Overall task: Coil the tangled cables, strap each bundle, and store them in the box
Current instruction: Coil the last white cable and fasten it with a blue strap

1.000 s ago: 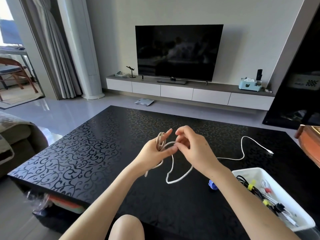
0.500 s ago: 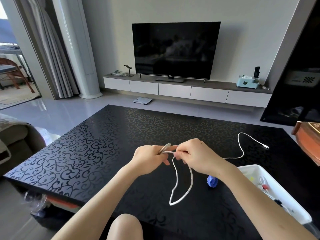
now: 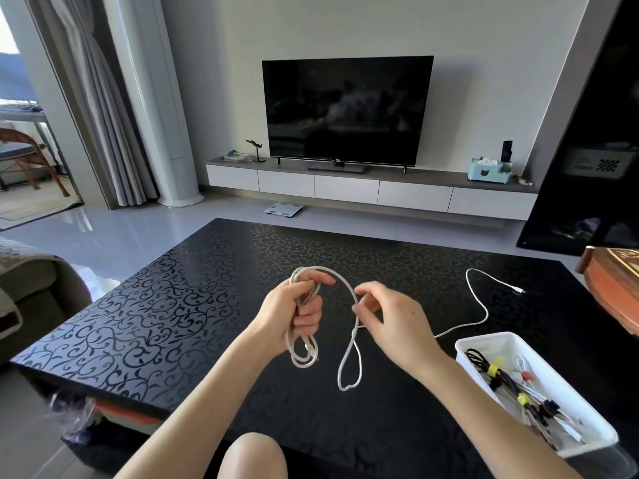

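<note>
My left hand point(image 3: 294, 312) grips several loops of a white cable point(image 3: 349, 361) above the black patterned table point(image 3: 138, 323). From the top of that coil the cable arcs over to my right hand point(image 3: 387, 323), which pinches it between thumb and fingers. Below my right hand a slack loop hangs down to the table. The cable's free end trails right across the table to its plug point(image 3: 518, 289). A white box point(image 3: 484, 342) at the right front holds several strapped cable bundles with yellow ties.
A wooden object point(image 3: 612, 288) sits at the table's right edge. A sofa arm point(image 3: 38, 288) is on the left. My knee point(image 3: 252, 458) is below the table's front edge. Beyond the table stand a TV point(image 3: 345, 108) and a low cabinet.
My hands have moved apart. The left hand has turned upright with the coil hanging from it. The right hand has slid along the cable, and a new loop arcs between the hands.
</note>
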`<state>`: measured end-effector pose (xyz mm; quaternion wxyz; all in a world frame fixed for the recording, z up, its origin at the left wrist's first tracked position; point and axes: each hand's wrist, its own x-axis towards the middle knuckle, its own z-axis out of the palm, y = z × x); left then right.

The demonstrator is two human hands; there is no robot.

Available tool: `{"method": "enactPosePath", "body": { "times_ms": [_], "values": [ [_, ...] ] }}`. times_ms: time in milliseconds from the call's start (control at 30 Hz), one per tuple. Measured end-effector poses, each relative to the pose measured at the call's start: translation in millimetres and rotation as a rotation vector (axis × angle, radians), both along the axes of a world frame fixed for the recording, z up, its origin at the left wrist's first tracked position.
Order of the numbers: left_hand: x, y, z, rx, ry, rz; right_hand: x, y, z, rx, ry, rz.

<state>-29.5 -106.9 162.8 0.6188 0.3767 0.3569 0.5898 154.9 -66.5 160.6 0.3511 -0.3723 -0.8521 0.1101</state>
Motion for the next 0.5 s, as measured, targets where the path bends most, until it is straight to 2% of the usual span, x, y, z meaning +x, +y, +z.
{"method": "enactPosePath", "body": {
  "times_ms": [67, 133, 233, 367, 500],
  "values": [
    [-1.5, 0.5, 3.1, 0.013, -0.195, -0.059, -1.3, -6.7, -16.0, -0.218, 0.118, 0.003],
    [-2.2, 0.5, 5.2, 0.041, -0.283, -0.079, -7.3, -16.1, -28.4, -0.490, 0.287, 0.062],
    [1.3, 0.9, 6.8, 0.069, -0.162, -0.002, -19.6, -30.7, -38.3, -0.716, 0.444, 0.144],
    [7.2, -3.1, 7.6, 0.073, 0.156, 0.168, -27.5, -36.4, -35.5, -0.758, 0.468, 0.132],
    [1.0, -3.8, 11.8, 0.040, 0.148, 0.200, -22.2, -29.6, -33.1, -0.538, 0.267, 0.095]
  ]
}}
